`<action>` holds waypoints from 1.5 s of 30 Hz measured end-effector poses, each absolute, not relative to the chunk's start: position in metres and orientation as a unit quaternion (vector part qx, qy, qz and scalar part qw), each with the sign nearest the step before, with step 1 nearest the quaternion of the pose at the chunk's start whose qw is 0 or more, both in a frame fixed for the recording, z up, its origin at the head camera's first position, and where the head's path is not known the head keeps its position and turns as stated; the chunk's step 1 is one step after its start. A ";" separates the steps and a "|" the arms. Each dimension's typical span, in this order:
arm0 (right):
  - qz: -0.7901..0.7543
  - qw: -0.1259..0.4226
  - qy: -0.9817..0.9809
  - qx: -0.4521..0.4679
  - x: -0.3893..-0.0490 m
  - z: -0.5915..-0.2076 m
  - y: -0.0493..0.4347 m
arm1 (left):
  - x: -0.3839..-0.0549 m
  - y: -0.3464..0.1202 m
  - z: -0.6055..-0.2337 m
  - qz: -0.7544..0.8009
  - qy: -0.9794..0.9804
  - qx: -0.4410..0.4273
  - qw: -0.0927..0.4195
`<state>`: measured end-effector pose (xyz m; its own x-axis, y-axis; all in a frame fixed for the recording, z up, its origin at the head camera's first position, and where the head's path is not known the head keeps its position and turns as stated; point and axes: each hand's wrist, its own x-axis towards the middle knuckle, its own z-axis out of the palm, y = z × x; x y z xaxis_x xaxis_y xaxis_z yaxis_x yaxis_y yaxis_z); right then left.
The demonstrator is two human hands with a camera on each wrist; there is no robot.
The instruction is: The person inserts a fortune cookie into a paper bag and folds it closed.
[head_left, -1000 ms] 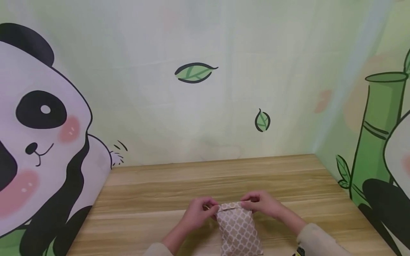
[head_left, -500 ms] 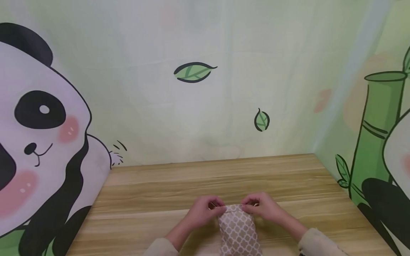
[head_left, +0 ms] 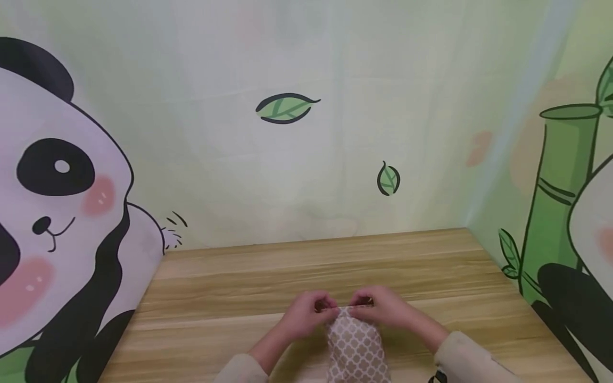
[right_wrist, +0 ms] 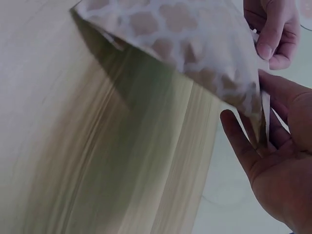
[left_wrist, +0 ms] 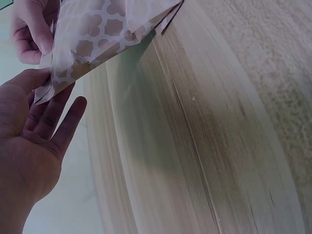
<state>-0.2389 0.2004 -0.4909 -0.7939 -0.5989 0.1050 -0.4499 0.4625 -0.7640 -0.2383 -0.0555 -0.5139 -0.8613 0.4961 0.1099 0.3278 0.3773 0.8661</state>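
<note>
A tan paper bag (head_left: pixel 356 348) with a white lattice pattern stands at the front of the table, its lower part cut off by the head view's edge. My left hand (head_left: pixel 307 315) pinches the left end of its top edge between thumb and fingers. At the opposite end my right hand (head_left: pixel 380 308) has the same kind of pinch. In the left wrist view the bag (left_wrist: pixel 95 36) puffs out below the narrow top edge, and the left hand's (left_wrist: pixel 31 141) little finger sticks out. From the right wrist, the bag's (right_wrist: pixel 195 48) side corner tapers down into my right hand (right_wrist: pixel 282 146).
The wood-grain table (head_left: pixel 215 284) runs back to a pale green fabric backdrop (head_left: pixel 306 175) printed with leaves. A printed panda (head_left: pixel 62 213) is on the left side, printed bamboo (head_left: pixel 560 202) on the right. Something small and dark (head_left: pixel 438 376) shows by the right sleeve.
Both hands have come closer together along the bag's top. The fold visible there a second ago is now mostly covered by the fingers, and the top looks narrower.
</note>
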 end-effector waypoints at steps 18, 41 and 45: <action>-0.369 0.029 0.862 -0.347 -0.239 -0.489 0.189 | -0.236 -0.053 -0.510 0.464 0.840 0.277 0.050; -0.386 0.060 0.856 -0.338 -0.235 -0.493 0.218 | -0.234 -0.060 -0.514 0.446 0.846 0.290 0.039; -0.375 0.064 0.859 -0.342 -0.234 -0.493 0.221 | -0.235 -0.061 -0.515 0.450 0.843 0.292 0.042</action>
<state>-0.2345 0.2211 -0.4934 -0.7584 -0.6353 0.1456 -0.5387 0.4853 -0.6887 -0.2352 -0.0609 -0.5149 -0.8257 0.5304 0.1923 0.4549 0.4242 0.7830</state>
